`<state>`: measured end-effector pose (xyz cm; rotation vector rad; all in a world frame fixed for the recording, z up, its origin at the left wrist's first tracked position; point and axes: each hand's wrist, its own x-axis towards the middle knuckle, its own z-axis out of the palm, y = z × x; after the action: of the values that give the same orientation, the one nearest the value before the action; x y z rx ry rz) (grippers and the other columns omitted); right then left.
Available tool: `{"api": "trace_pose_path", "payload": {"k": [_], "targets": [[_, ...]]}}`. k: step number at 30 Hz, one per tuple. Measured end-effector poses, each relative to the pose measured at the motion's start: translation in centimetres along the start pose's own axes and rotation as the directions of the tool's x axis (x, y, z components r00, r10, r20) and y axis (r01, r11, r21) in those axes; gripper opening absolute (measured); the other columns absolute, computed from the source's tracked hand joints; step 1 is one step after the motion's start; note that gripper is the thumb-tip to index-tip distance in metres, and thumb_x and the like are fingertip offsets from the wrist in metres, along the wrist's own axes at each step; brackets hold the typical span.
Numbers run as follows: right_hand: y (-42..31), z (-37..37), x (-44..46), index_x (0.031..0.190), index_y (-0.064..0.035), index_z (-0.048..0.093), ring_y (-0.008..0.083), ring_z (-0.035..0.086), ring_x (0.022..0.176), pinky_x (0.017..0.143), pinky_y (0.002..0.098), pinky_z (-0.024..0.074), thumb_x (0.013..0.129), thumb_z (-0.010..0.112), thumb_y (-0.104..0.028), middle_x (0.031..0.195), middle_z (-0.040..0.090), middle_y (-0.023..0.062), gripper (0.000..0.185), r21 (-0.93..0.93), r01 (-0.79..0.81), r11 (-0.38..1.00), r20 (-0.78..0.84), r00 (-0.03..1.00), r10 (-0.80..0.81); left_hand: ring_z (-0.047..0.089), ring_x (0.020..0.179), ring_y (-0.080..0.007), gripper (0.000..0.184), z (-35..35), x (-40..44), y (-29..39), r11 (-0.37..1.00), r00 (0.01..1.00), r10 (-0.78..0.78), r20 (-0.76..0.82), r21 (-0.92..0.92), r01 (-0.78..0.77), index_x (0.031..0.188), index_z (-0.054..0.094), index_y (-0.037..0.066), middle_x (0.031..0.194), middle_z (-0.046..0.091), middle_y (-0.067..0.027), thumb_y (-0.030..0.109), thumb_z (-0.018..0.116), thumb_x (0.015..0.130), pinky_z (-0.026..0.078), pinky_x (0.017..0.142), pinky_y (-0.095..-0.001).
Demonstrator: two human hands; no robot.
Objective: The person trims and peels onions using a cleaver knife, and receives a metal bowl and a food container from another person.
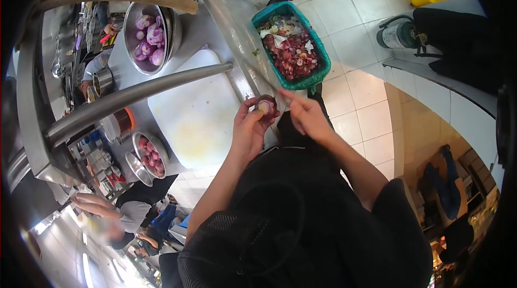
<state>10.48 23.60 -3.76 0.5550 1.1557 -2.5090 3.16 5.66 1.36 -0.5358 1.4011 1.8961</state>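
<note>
My left hand (251, 126) is closed around a red onion (266, 106), with its cut, pale end facing up and dark skin still around the side. My right hand (306, 117) is just to the right of the onion, its fingers curled and the index finger stretched toward it. It appears to grip a small knife (267, 84), whose blade is blurred and hard to make out. Both hands are at the counter's edge, beside a white cutting board (199, 121) with pale yellowish stains.
A green-lined bin (322, 72) full of onion skins and scraps stands beyond my hands. Peeled purple onions fill a metal bowl (129, 46); unpeeled ones lie in a smaller bowl (163, 153). A metal bar (145, 94) crosses above the board. Other people work nearby.
</note>
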Motion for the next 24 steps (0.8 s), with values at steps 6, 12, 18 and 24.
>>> {"api": "trace_pose_path", "payload": {"k": [6, 12, 18, 24], "targets": [[-0.5, -1.2, 1.2, 0.150, -0.0083, 0.046, 0.0090, 0.047, 0.050, 0.048, 0.0279, 0.0367, 0.097, 0.062, -0.050, 0.061, 0.050, 0.0011, 0.069, -0.260, 0.112, 0.959, -0.080, 0.987, -0.137, 0.068, 0.100, -0.0293, 0.037, 0.4, -0.4, 0.3, 0.990, 0.997, -0.074, 0.039, -0.115, 0.078, 0.129, 0.048, 0.005, 0.117, 0.065, -0.0169, 0.004, 0.055, 0.093, 0.054, 0.088, -0.0356], [-4.9, 2.6, -2.6, 0.158, -0.0093, 0.027, 0.0398, 0.064, 0.062, 0.063, 0.0467, 0.0507, 0.085, 0.067, -0.065, 0.067, 0.062, 0.0223, 0.100, -0.772, 0.153, 0.617, 0.074, 0.986, -0.153, 0.058, 0.118, -0.0219, 0.037, -0.2, -0.4, -0.7, 0.993, 0.999, 0.042, 0.033, -0.114, -0.038, 0.129, 0.053, 0.008, 0.125, 0.061, -0.0071, 0.030, 0.059, 0.100, 0.049, 0.100, -0.0406], [-5.7, 2.9, -2.5, 0.160, -0.0074, 0.015, 0.0478, 0.067, 0.071, 0.068, 0.0524, 0.0527, 0.082, 0.064, -0.072, 0.072, 0.065, 0.0280, 0.113, -0.887, 0.136, 0.442, 0.110, 0.990, -0.084, 0.055, 0.121, -0.0238, 0.041, 0.1, -0.2, -0.5, 0.996, 0.990, 0.088, 0.111, -0.029, -0.086, 0.135, 0.048, 0.008, 0.132, 0.056, -0.0086, 0.032, 0.051, 0.102, 0.046, 0.106, -0.0418], [-4.4, 2.7, -2.3, 0.157, -0.0062, 0.025, 0.0438, 0.067, 0.068, 0.066, 0.0501, 0.0525, 0.084, 0.064, -0.070, 0.070, 0.065, 0.0247, 0.105, -0.868, 0.176, 0.464, 0.130, 0.983, -0.129, 0.057, 0.120, -0.0232, 0.039, 0.0, -0.5, -0.3, 0.997, 0.997, 0.074, 0.038, -0.006, -0.073, 0.134, 0.049, 0.006, 0.130, 0.058, -0.0094, 0.026, 0.054, 0.101, 0.048, 0.104, -0.0413]]}}
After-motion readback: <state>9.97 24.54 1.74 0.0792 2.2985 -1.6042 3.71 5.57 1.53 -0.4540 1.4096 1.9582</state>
